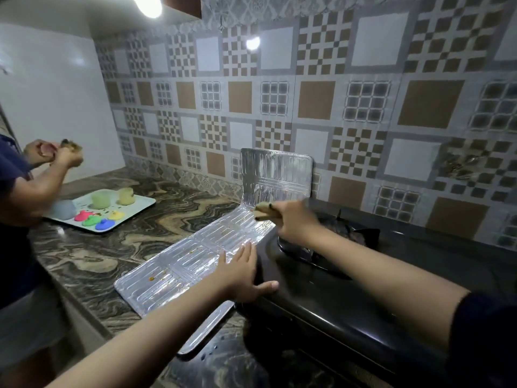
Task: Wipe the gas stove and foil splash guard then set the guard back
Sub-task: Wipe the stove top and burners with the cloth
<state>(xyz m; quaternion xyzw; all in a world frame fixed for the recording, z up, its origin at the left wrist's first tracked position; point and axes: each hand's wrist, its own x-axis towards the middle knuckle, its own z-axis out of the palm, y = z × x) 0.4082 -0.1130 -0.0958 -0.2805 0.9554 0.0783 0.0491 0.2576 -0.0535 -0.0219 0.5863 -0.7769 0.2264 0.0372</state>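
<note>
Two hands are working the ribbed silver foil splash guard (pixel 201 256), which is lying mostly flat on the dark marbled stone countertop (pixel 117 247) just left of the black glass-top gas stove (pixel 349 298); its far panel is standing up, leaning against the patterned brown-and-grey tiled wall (pixel 363 102); so the guard is not yet back in its place around the stove.

Left hand (pixel 243 273) is lying flat, fingers straight and spread, pressing the near section of foil, thumb reaching toward the stove's edge; likely pinning the light sheet so it isn't sliding under the wiping.

Right hand (pixel 293 222) is curling around a small yellowish-brown cleaning pad (pixel 264 211), holding it at the fold where the flat part is meeting the upright panel; blurred, so exact contact with the foil is hard to tell.

Orange-brown specks are showing on the near foil panel; I'd judge the wiping as unfinished. Stove's black burner grate (pixel 344 236) is sitting just behind the right wrist.

Off to the left, a second person's hands (pixel 53 154) are handling something small above a pale rectangular tray (pixel 142 204) carrying coloured lumps and cups; well apart from the guard, unrelated to the wiping.
</note>
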